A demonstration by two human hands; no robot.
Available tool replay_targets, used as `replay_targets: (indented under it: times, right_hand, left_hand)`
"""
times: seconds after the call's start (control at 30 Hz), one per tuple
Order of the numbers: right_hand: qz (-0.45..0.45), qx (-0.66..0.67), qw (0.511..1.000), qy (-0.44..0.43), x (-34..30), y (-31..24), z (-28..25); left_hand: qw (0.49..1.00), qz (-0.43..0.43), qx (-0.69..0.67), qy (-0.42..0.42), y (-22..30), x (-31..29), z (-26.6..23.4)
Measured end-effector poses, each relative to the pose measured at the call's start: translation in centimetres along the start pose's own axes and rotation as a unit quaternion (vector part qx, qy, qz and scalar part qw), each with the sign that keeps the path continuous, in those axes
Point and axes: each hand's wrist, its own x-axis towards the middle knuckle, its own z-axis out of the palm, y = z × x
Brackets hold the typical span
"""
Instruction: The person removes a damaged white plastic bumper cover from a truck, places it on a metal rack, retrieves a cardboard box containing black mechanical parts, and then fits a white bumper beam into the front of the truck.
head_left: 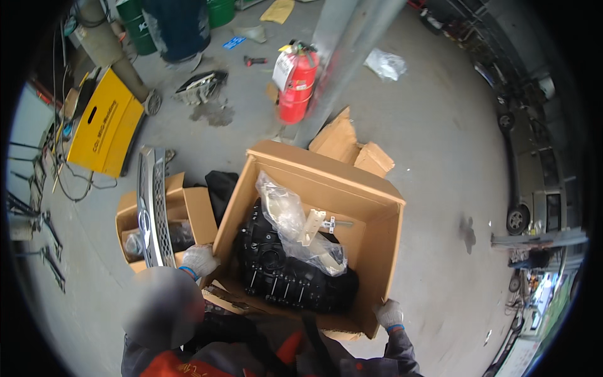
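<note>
A large open cardboard box (380,217) is in front of me. My left hand (200,259), in a grey knit glove with a blue cuff, is closed on its left side near the front corner. My right hand (389,313), gloved the same way, grips the box's near right corner. A black ribbed car part (270,256) lies inside. Over it rests a clear plastic bag (282,204), beside a cream-coloured strip (312,227) and a small metal piece with a rod (337,224). A blurred grey patch hides most of my left forearm.
Left of the box, a chrome car grille (152,207) leans against a smaller cardboard box (200,210). Beyond stand a steel post (339,69) and a red fire extinguisher (298,88). Torn cardboard (337,137) lies behind the box. A yellow-panelled machine (107,125) stands far left.
</note>
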Motion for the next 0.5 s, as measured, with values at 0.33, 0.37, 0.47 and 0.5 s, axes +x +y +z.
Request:
replay_targets:
  times: [0.33, 0.37, 0.47, 0.5]
  right_hand:
    - [0.285, 0.128, 0.930, 0.196, -22.6, 6.0, 8.3]
    - [0.311, 0.138, 0.919, 0.200, -23.9, 5.9, 9.1]
    - [0.367, 0.173, 0.890, 0.206, -27.5, 6.8, 12.6]
    - [0.379, 0.187, 0.882, 0.208, -28.5, 7.5, 13.9]
  left_hand:
    - [0.909, 0.357, 0.099, 0.193, 15.2, 2.7, -3.8]
    - [0.900, 0.378, 0.104, 0.189, 16.9, 2.4, -3.8]
    - [0.886, 0.410, 0.159, 0.147, 22.1, 1.0, -4.0]
    - [0.874, 0.427, 0.183, 0.145, 23.7, 1.2, -3.1]
